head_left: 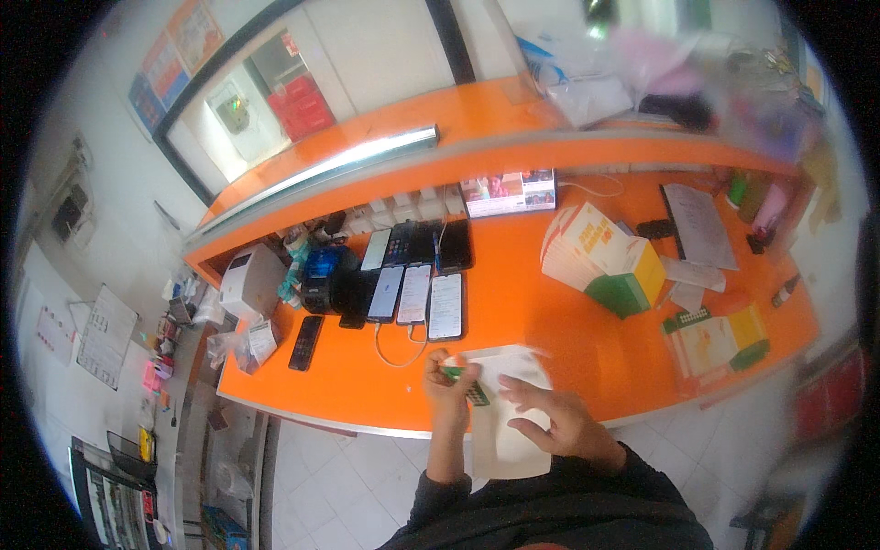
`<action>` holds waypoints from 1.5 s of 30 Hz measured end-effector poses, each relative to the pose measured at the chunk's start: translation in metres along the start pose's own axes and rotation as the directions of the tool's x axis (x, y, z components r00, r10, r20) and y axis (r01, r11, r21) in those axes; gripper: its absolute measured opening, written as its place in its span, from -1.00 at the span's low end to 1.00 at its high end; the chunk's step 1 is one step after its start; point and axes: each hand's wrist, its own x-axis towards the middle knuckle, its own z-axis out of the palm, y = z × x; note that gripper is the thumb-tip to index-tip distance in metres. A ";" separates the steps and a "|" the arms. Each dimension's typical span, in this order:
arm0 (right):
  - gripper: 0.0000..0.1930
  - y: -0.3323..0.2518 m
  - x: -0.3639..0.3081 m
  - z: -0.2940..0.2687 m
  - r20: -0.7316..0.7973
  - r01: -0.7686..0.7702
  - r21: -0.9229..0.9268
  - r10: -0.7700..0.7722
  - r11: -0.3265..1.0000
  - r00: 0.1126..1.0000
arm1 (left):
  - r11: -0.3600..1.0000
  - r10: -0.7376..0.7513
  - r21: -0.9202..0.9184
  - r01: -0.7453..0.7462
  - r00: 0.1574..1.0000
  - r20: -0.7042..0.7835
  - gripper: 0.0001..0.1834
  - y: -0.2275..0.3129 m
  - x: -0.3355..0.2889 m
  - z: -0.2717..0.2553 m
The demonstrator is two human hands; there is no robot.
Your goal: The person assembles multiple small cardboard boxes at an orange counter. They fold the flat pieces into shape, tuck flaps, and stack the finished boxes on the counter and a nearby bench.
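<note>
My left hand grips the left edge of a pale card blank, fingers bent round a green patterned flap. The blank is held over the counter's front edge, its plain whitish side up. My right hand lies over its right part with thumb and fingers spread; whether the fingertips press on it I cannot tell. Farther right on the orange counter stands a fanned stack of printed white, yellow and green card blanks. Another such pile lies near the right end of the counter.
Several phones lie left of centre on the orange counter, one with a white cable. A tablet leans at the back. At left are a white printer and a blue-black device. A clipboard of papers lies at right.
</note>
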 end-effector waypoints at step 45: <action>-0.79 0.039 0.005 0.039 -0.375 0.086 0.055 -0.059 0.995 0.925 | 0.607 0.680 0.438 -0.663 0.718 0.145 -0.86 -0.013 -0.044 0.004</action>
